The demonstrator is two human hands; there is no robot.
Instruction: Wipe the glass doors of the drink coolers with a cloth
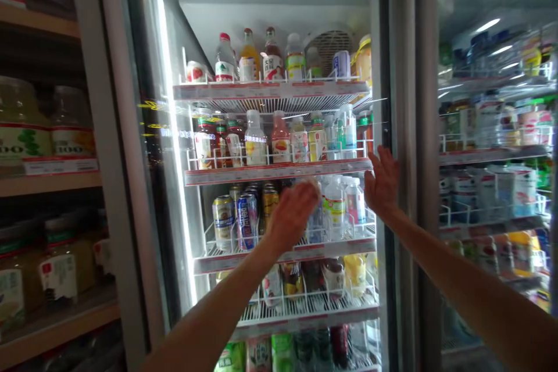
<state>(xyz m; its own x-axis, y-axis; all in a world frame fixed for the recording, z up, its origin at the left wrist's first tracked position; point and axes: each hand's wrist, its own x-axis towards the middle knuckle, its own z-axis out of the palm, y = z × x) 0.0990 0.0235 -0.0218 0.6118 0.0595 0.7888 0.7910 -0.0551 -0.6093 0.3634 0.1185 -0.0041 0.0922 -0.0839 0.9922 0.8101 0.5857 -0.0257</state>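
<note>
My left hand [293,216] is raised in front of the third shelf of a lit drinks cooler. It is blurred, with fingers bent together around something pale at the fingertips that I cannot make out. Faint reflections lie across the cooler's glass door [150,122] at its left side. Higher and to the right, my right hand [382,183] is held up with its fingers apart, holding nothing, at the right edge of the door frame [386,279]. Near my left hand are a blue can [247,221] and a clear bottle [335,203].
Shelves of bottles and cans fill the cooler, with juice bottles [248,63] on top and a price strip [279,173] along a shelf front. On the left, a wooden rack [47,183] holds large jars. Another glass-fronted cooler [492,154] stands at right.
</note>
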